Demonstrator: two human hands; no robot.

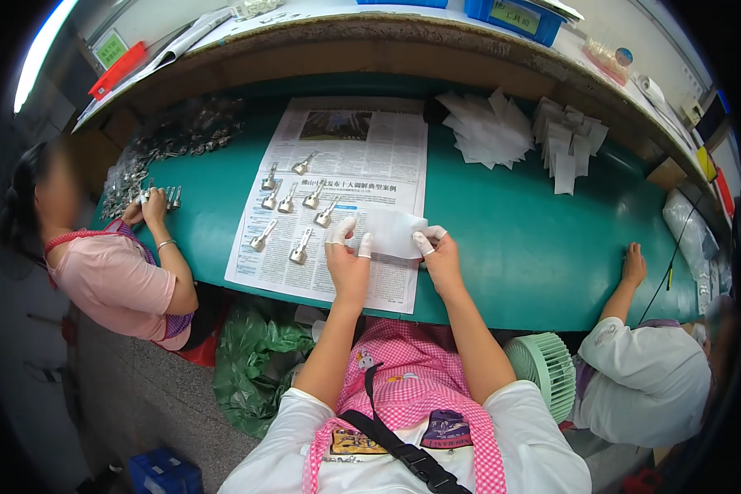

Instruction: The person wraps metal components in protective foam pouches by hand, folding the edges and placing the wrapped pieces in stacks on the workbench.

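Note:
Between my two hands is a small white translucent sheet (393,234), which looks like a thin bag or paper. My left hand (350,255) pinches its left edge, and my right hand (440,257) pinches the right edge; white covers sit on several fingertips. Below the sheet lies a newspaper (354,284) spread on the green table. Several metal lock cylinders with keys, such as one lock cylinder (300,247) near my left hand and another lock cylinder (327,212), rest on the newspaper to the left.
Stacks of white sheets (487,128) lie at the back right. A person (115,263) on the left handles metal parts near a pile (132,177). Another person (646,370) sits at the right, by a green fan (542,375). A shelf edge (321,37) runs along the back.

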